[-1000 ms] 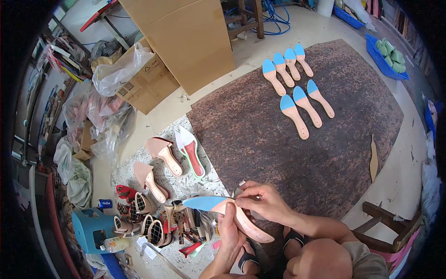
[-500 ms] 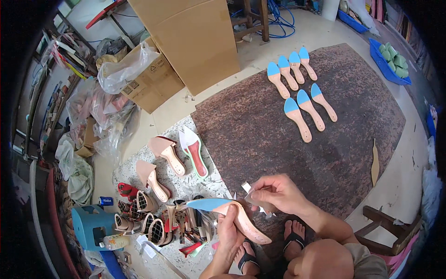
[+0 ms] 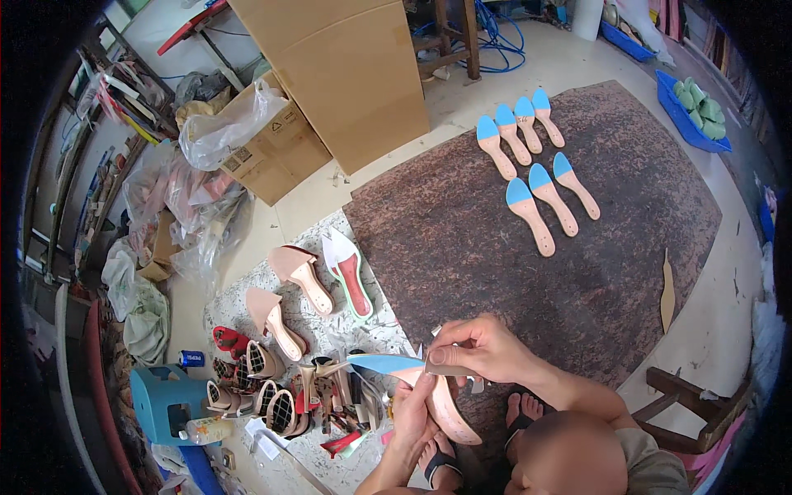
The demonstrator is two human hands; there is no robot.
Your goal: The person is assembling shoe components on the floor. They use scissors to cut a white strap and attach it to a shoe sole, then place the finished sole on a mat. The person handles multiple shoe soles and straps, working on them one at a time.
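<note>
L hand grips a shoe insole round its middle, thumb on top. Insole is held up off the floor in front of the person, blue toe end pointing L, pinkish heel end angled down to the R. R hand is right beside it, thumb & fingers pinching a thin brownish flat piece against or just over the insole's edge; can't tell for sure if the two touch, & whether it's leather or a scraper is unclear at this res.

Beyond, on the dark mottled mat, seven more blue-toed insoles lie in two rows, 4 at the back, 3 nearer. Slim tan template-like piece nr the mat's R edge.

L of the mat, on a marble-pattern sheet: 2 beige mules + a white pointed shoe w/ red insole & green rim. Nearer, a jumble of heeled shoes, w/ a teal plastic stool, a bottle & a blue can alongside.
</note>
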